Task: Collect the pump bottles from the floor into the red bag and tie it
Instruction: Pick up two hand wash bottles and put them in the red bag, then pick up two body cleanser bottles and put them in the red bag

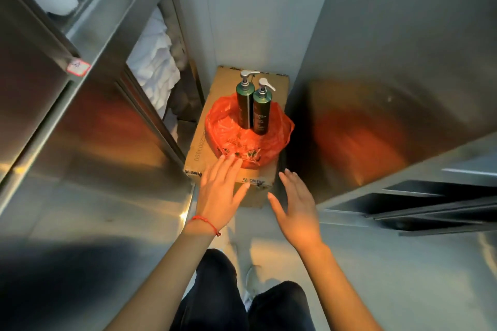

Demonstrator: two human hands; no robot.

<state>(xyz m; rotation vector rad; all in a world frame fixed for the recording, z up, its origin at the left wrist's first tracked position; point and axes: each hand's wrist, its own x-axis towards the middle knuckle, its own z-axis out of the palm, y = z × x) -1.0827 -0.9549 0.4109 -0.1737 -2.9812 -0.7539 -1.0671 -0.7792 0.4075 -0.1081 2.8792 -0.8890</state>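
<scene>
— So, nearest the camera, what shows?

— Two bare forearms reaching forward over dark trouser legs and a pale shoe point(251, 281). The left hand point(221, 191) wears a thin red string bracelet point(205, 223) at the wrist; its fingers are straight and spread, holding nothing, with the fingertips at the near edge of the crinkled red plastic bag point(242, 140). Whether they actually touch the plastic I cannot tell.

— And the other hand?

— The right hand point(294, 205) is likewise flat and released, fingers extended, hovering just beside the near right corner of the brown cardboard box point(199, 150), gripping nothing.

— Where are the bottles?

— Two tall dark green pump bottles point(252, 107) with silver pump heads stand upright, side by side and touching, inside the red bag. The bag lies open, its rim slumped low around their bases, and it sits on top of the box, untied.

— Farther off?

— Brushed steel shelving point(88, 105) on the left holds folded white linen point(156, 62); a steel cabinet side point(390, 62) rises on the right, and a pale wall point(242, 8) stands behind the box.
</scene>
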